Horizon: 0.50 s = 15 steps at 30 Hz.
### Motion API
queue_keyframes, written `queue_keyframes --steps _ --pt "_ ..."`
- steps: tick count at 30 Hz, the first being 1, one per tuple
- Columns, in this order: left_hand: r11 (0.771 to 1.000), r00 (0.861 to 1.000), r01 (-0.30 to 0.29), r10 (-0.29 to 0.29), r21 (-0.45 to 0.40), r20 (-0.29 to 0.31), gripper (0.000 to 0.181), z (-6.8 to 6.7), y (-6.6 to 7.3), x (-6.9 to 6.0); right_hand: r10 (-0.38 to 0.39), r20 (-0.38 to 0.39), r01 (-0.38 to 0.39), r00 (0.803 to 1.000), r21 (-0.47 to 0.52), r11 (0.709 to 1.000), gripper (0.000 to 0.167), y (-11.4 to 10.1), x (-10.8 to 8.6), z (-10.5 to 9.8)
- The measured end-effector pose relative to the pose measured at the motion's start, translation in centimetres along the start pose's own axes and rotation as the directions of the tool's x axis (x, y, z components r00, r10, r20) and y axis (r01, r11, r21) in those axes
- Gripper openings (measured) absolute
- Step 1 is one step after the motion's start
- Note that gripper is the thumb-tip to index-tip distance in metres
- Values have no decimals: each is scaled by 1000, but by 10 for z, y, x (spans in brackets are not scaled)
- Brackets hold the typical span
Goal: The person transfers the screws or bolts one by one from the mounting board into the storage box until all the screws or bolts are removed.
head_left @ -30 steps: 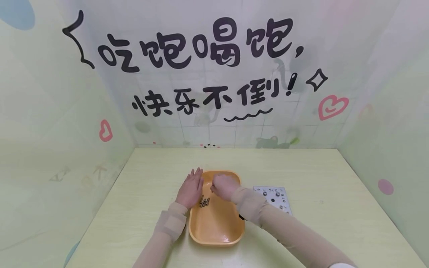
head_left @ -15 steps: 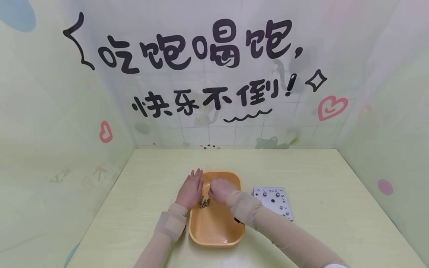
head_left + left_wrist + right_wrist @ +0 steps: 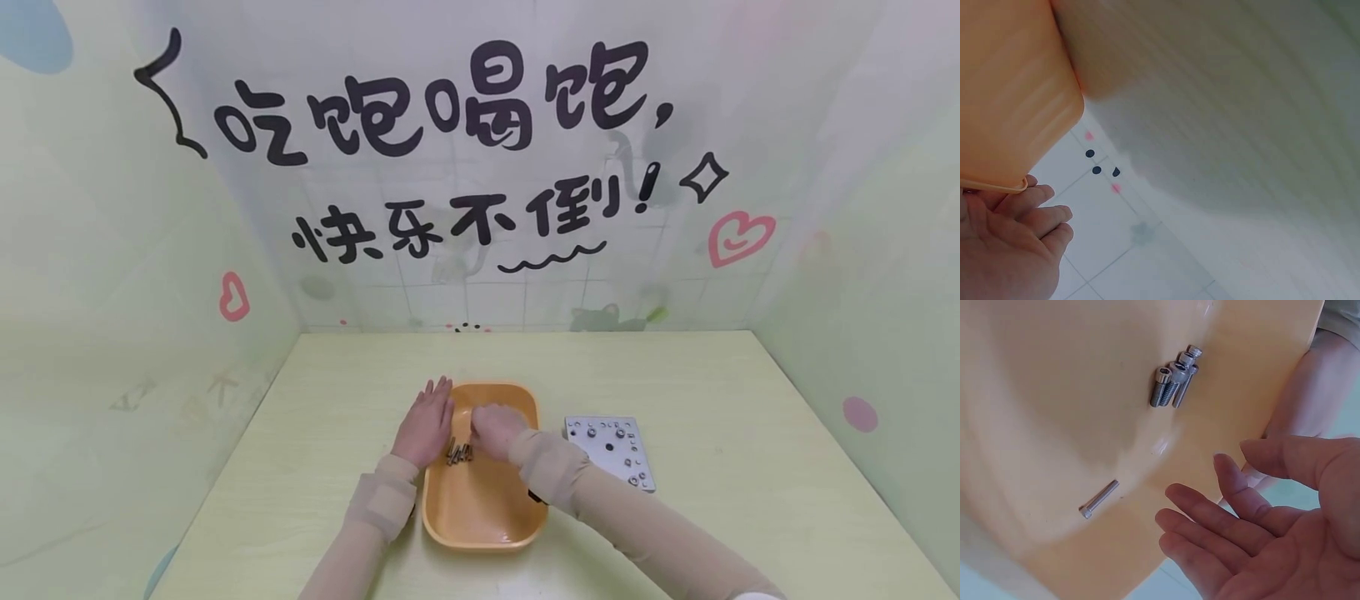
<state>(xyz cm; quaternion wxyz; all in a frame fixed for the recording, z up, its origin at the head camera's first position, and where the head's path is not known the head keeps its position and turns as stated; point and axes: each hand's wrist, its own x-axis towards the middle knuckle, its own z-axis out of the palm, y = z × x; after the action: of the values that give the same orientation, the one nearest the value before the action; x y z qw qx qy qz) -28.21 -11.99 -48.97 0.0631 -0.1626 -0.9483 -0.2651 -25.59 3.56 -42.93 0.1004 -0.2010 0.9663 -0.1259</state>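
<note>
Along the left edge of the orange tray point(image 3: 491, 510) on the worktop point(image 3: 720, 500), my left hand point(image 3: 424, 429) rests fairly straight-fingered, a sensible brace. Just inside lie clustered bolts point(image 3: 1177, 375); beside them my right hand point(image 3: 497, 429), loosely spread, holds nothing. Toward the tray's far edge lies 1 lone bolt point(image 3: 1099, 500), probably best pinched near its head. Past the right edge sits a metal plate point(image 3: 618, 454).

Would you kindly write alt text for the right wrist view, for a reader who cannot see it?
A right hand, fingers loosely bent and holding nothing visible, is over an orange tray. Inside, several metal bolts lie clustered, and a single bolt lies apart. Part of the left hand shows beyond the tray's edge.
</note>
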Motion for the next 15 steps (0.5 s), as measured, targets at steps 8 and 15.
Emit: queue_keyframes --steps 8,15 --pt "1000 1000 -4 4 -7 -6 47 2 1 -1 7 -97 2 995 95 996 12 18 -13 -12" --pt "1000 1000 -10 10 -1 -3 47 2 -1 -1 69 -210 -48 975 102 994 10 50 -27 -22"
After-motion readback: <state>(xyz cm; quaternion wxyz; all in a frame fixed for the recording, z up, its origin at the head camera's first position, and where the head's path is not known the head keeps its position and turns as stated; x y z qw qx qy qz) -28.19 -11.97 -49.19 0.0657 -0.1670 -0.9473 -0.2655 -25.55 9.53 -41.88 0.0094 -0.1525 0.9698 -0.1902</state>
